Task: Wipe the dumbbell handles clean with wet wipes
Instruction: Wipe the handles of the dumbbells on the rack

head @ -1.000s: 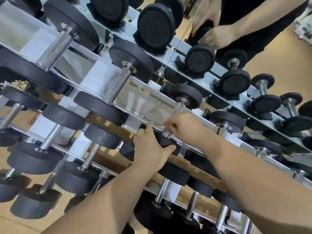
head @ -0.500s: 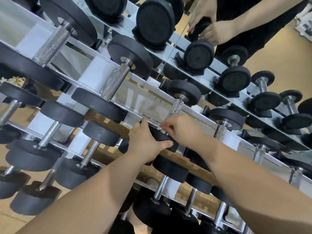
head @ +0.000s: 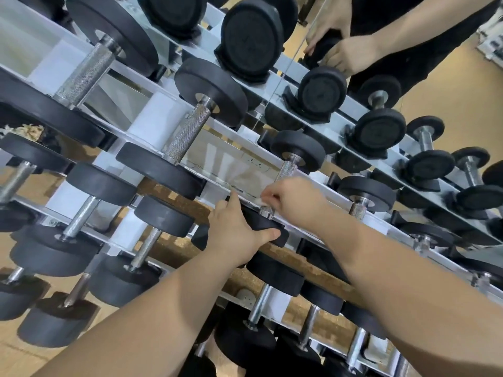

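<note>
- I see my left hand (head: 234,235) clamped on the near black head (head: 265,227) of a small dumbbell (head: 298,153) on the middle tier of the rack (head: 160,115), thumb hooked under the head's right edge
- My right hand (head: 295,202) is curled round the lower part of that dumbbell's knurled handle (head: 285,168), just above the near head
- A scrap of white wet wipe (head: 261,200) shows at the fingers of my right hand, pressed against the handle; the rest of it is hidden in the grip
- The two hands sit close together, nearly touching, one on the head and one on the handle
- The upper part of the handle is bare and runs up to the far head
- A larger dumbbell (head: 187,134) lies just to the left on the same tier, and a smaller one (head: 366,194) to the right
- The mirror (head: 449,99) behind the rack reflects both hands at the top right
</note>
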### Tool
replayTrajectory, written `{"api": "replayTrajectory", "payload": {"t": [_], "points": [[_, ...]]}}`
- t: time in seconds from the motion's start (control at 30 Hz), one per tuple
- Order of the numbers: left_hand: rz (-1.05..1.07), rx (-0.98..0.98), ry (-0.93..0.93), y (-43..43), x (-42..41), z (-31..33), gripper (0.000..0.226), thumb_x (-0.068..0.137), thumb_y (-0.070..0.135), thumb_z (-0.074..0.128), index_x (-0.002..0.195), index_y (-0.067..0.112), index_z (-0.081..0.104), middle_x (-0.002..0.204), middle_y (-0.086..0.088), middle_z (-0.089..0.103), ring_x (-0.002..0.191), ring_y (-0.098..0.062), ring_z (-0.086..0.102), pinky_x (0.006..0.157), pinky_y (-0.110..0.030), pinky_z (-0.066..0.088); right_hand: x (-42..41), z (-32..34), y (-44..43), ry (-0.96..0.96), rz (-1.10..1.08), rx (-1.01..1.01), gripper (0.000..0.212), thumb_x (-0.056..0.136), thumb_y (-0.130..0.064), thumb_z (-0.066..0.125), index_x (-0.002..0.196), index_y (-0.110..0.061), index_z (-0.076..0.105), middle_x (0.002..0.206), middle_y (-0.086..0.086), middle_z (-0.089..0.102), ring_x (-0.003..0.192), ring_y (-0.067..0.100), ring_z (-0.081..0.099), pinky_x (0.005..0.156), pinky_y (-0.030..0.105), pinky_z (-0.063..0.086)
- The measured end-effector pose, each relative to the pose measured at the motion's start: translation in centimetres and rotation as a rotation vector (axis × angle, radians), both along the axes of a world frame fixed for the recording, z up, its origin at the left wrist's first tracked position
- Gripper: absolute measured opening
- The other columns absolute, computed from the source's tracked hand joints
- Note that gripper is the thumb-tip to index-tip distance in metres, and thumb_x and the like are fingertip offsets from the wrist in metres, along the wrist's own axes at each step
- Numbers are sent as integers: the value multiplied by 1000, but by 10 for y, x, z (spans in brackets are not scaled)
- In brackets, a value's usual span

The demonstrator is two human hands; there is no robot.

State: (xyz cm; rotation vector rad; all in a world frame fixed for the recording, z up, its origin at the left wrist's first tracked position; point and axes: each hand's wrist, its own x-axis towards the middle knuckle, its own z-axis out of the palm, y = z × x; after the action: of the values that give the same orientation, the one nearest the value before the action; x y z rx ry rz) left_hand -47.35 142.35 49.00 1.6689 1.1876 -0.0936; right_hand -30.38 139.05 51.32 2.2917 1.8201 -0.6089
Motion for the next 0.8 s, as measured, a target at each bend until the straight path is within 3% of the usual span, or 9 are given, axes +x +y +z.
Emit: {"api": "replayTrajectory", "payload": {"t": [0.07, 0.2, 0.27, 0.37, 0.5, 0.6, 0.67, 0.77, 0.8], "points": [[4, -6, 0, 0, 1, 1, 132, 63, 63, 85, 161, 19, 9, 152, -9, 32, 144, -30, 29, 116, -45, 35, 10, -1, 19, -132, -111, 40, 14, 87, -15, 55, 76, -21, 61, 75, 2, 66, 69, 29, 62, 65, 35, 54], [1, 0, 13, 0, 2, 2, 133, 63, 63, 86, 161, 21, 8, 155, -8, 30, 146, -30, 27, 116, -47, 35, 17, 6, 38, -252, -295, 84, 17, 87, -11, 53, 74, -21, 56, 70, 2, 61, 65, 29, 60, 56, 29, 42], [-4, -2, 8, 0, 3, 0, 133, 63, 63, 86, 161, 20, 8, 155, -9, 31, 146, -31, 27, 116, -48, 35, 9, 5, 27, -187, -241, 58, 18, 88, -13, 51, 72, -20, 56, 71, 2, 61, 67, 29, 60, 58, 31, 47], [-4, -4, -8, 2, 1, -1, 133, 62, 62, 87, 161, 19, 10, 151, -11, 35, 143, -31, 32, 116, -46, 35, -7, 0, -3, 61, -48, 40, 17, 87, -13, 59, 83, -21, 74, 80, 0, 73, 74, 23, 67, 69, 35, 57], [26, -35, -42, 3, -1, -2, 131, 60, 60, 88, 160, 17, 15, 150, -12, 37, 142, -30, 36, 115, -48, 37, -3, -14, -21, 133, -48, 323, 17, 93, -21, 63, 101, -19, 78, 94, 2, 76, 86, 25, 70, 76, 39, 57], [65, -57, -86, 3, -3, -1, 107, 64, 54, 86, 150, 16, 34, 141, -10, 44, 136, -29, 42, 112, -43, 40, 13, -22, -7, 73, -302, 503, 20, 95, -26, 61, 106, -21, 77, 98, 2, 75, 91, 25, 69, 82, 40, 56], [67, -84, -59, 3, 0, 3, 90, 75, 43, 83, 145, 9, 38, 141, -13, 45, 134, -31, 43, 107, -39, 40, 16, -24, -2, 161, -446, 549, 18, 95, -24, 64, 108, -22, 77, 103, -1, 74, 96, 19, 68, 90, 35, 54], [181, -68, -17, 6, 16, 5, 58, 86, 41, 58, 132, 6, 48, 130, -18, 52, 122, -39, 49, 100, -49, 44, 7, -25, -14, 362, -468, 540, 16, 92, -21, 69, 106, -22, 78, 104, -4, 75, 96, 9, 65, 92, 27, 52], [231, -50, -17, 5, 24, 5, 62, 87, 43, 47, 137, 6, 47, 131, -20, 52, 122, -40, 48, 103, -51, 42, 4, -27, -22, 430, -448, 503, 16, 92, -19, 69, 106, -21, 78, 104, -4, 75, 95, 4, 64, 91, 24, 51]]}}
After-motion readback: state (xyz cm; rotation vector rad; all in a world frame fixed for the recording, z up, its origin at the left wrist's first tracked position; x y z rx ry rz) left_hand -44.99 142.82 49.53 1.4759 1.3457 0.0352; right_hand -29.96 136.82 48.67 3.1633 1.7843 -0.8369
